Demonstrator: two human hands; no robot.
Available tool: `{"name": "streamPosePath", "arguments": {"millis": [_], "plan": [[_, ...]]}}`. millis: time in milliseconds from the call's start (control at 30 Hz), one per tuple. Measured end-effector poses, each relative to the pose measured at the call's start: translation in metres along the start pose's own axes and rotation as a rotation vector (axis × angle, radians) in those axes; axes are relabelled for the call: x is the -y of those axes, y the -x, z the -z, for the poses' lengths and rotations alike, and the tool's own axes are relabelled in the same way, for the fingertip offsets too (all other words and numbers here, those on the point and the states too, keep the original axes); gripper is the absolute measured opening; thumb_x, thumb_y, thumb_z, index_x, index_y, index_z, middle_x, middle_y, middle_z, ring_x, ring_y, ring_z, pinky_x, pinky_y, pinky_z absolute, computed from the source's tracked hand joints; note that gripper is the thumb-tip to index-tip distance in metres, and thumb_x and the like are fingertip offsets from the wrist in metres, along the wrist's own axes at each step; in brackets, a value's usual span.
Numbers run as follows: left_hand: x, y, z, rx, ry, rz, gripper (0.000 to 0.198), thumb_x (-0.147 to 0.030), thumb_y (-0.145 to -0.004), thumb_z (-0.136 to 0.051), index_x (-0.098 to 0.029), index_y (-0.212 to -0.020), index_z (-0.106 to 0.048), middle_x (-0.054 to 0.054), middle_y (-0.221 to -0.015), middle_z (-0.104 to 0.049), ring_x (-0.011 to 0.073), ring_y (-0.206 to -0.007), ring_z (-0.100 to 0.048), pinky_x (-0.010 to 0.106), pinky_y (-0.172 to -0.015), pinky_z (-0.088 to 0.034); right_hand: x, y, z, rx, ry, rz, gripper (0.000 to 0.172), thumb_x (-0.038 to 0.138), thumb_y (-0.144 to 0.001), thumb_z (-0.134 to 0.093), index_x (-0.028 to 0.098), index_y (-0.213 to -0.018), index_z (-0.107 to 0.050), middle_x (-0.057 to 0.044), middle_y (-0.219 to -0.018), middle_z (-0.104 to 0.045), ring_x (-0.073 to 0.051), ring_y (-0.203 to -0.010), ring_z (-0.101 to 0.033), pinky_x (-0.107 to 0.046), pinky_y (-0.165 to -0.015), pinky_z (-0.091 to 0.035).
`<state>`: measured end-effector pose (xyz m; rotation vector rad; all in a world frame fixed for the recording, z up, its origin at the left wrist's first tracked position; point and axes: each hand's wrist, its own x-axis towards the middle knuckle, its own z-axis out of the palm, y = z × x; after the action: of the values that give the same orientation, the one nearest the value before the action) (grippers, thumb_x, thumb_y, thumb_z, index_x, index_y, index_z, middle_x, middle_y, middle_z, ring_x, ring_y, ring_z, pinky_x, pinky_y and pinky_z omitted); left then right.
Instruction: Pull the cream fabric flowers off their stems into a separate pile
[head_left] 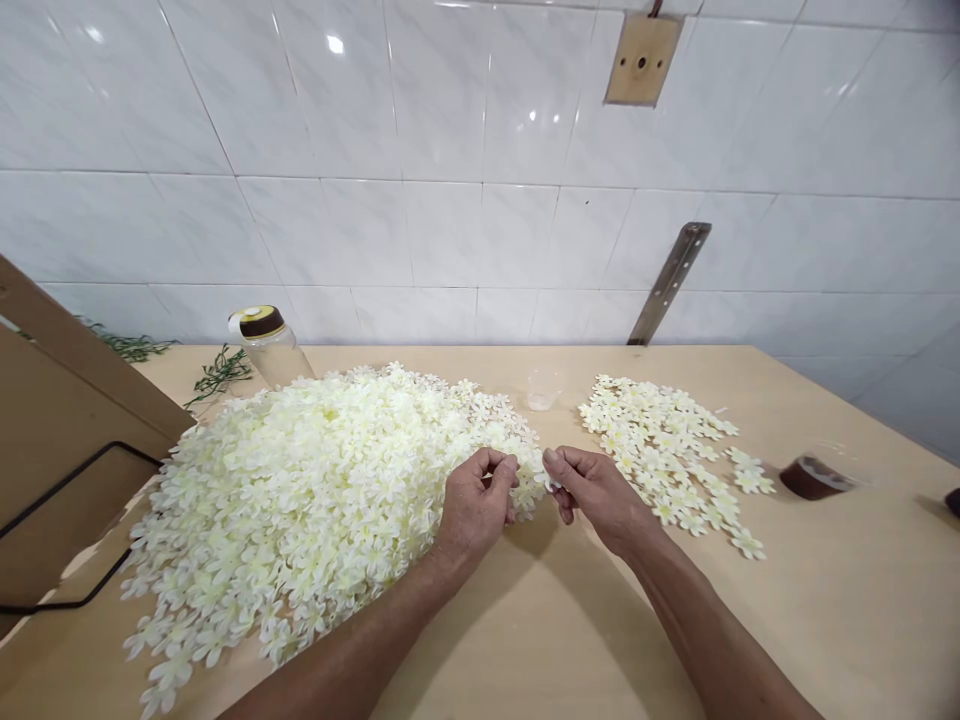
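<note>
A large heap of pale yellow-white artificial flowers (pixel 322 470) spreads over the left half of the table. My left hand (pixel 480 500) is at the heap's right edge, thumb and fingers pinched together; whatever lies between them is too small or hidden to make out. Just to its right, my right hand (pixel 592 490) pinches one white artificial flower (pixel 546 478) between thumb and fingertips. Beyond that hand, a smaller, flatter spread of similar flowers with yellow centres (pixel 652 440) lies on the right side.
A small clear cup (pixel 544 388) stands behind, between the two groups of flowers. A cup of dark liquid (pixel 817 475) is at the right. Behind the heap are a bottle with a brown-and-yellow lid (pixel 262 330) and green stems (pixel 221 372). A brown board (pixel 67 420) leans at left.
</note>
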<state>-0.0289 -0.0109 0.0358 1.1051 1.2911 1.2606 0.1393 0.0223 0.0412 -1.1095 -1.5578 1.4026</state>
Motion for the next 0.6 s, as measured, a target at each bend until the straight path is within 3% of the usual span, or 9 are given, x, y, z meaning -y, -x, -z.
{"name": "streamPosePath", "arguments": {"millis": [133,300,600], "plan": [[-0.002,-0.0003,-0.0007,0.116,0.147,0.1,0.04,-0.056,-0.082,-0.06,-0.016,-0.084,-0.062,0.001,-0.068,-0.062,0.0073,-0.038,-0.047,0.019,-0.03,-0.029,-0.0009,0.0001,-0.0005,0.083,0.023,-0.006,0.05,0.061,-0.086,-0.058,0.018,-0.061,-0.053,0.003,-0.052,-0.048,-0.01,-0.046,-0.044,-0.023,-0.045,-0.04],[-0.0036,-0.0019,0.0025,0.302,0.281,0.232,0.042,-0.057,-0.08,-0.063,-0.016,-0.074,-0.058,-0.003,-0.046,-0.052,0.0048,-0.033,-0.036,0.017,-0.032,-0.024,0.0026,0.0011,-0.0024,0.151,0.026,-0.051,0.053,0.065,-0.083,-0.058,0.018,-0.059,-0.052,0.003,-0.049,-0.045,-0.01,-0.045,-0.043,-0.022,-0.042,-0.039],[-0.0072,-0.0039,0.0042,0.162,0.318,0.211,0.037,-0.049,-0.073,-0.073,-0.015,-0.076,-0.058,-0.005,-0.045,-0.051,0.0041,-0.034,-0.034,0.017,-0.034,-0.022,-0.0023,-0.001,0.0005,0.102,-0.071,-0.147,0.052,0.065,-0.079,-0.063,0.016,-0.062,-0.057,0.003,-0.052,-0.05,-0.008,-0.041,-0.039,-0.022,-0.039,-0.036]]}}
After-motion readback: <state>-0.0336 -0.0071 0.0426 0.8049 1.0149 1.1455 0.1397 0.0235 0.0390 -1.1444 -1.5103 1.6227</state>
